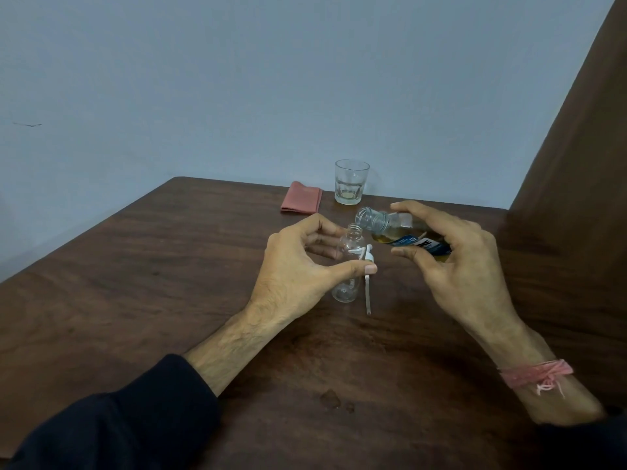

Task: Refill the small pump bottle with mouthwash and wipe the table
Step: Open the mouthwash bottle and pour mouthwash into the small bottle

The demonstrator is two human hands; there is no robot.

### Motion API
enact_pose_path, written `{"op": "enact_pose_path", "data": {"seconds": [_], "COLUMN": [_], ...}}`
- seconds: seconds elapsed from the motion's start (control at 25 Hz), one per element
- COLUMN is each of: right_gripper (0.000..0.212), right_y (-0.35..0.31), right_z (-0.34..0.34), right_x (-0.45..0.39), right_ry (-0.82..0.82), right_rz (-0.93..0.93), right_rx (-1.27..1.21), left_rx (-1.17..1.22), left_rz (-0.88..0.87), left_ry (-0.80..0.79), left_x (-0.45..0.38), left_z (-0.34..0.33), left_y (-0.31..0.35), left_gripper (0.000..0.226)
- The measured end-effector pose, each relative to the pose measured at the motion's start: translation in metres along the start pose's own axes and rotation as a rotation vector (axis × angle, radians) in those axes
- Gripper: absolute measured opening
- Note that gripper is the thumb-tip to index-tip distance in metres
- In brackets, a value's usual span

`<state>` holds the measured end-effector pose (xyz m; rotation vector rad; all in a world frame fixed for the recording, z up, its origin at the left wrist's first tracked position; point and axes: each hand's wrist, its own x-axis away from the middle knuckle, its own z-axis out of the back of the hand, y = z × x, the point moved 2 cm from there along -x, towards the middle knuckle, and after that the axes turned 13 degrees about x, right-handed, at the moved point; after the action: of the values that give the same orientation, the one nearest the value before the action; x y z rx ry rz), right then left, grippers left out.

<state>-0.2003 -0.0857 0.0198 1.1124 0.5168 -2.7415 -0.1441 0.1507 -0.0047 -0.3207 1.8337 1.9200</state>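
Two hands busy: my left hand (298,262) gripped the empty small pump bottle (349,266) upright on the table (169,266); my right hand (454,252) clamped the tilted mouthwash bottle (400,232) above it. Wide mouth over narrow neck: overshoot risked spilling.

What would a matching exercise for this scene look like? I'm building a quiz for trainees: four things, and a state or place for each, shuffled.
Things:
1. small pump bottle
2. mouthwash bottle
3. glass
4. pink cloth

States:
A. folded, lying left of the glass
B. tilted, uncapped, gripped by the right hand
C. upright at the table's far edge
D. open-necked, held by the left hand

Pairs: 1-D, 2-B, 3-C, 4-A
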Motion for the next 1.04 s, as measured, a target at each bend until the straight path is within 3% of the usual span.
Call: {"op": "enact_pose_path", "data": {"seconds": [1.04], "right_gripper": [0.067], "right_y": [0.0042], "right_z": [0.0046], "right_x": [-0.0022], "right_ry": [0.141], "right_rz": [0.171], "right_rx": [0.188], "left_rx": [0.014], "left_rz": [-0.010], "left_ry": [-0.010], "left_x": [0.0001], "left_z": [0.0012], "left_y": [-0.0023], "left_gripper": [0.053]}}
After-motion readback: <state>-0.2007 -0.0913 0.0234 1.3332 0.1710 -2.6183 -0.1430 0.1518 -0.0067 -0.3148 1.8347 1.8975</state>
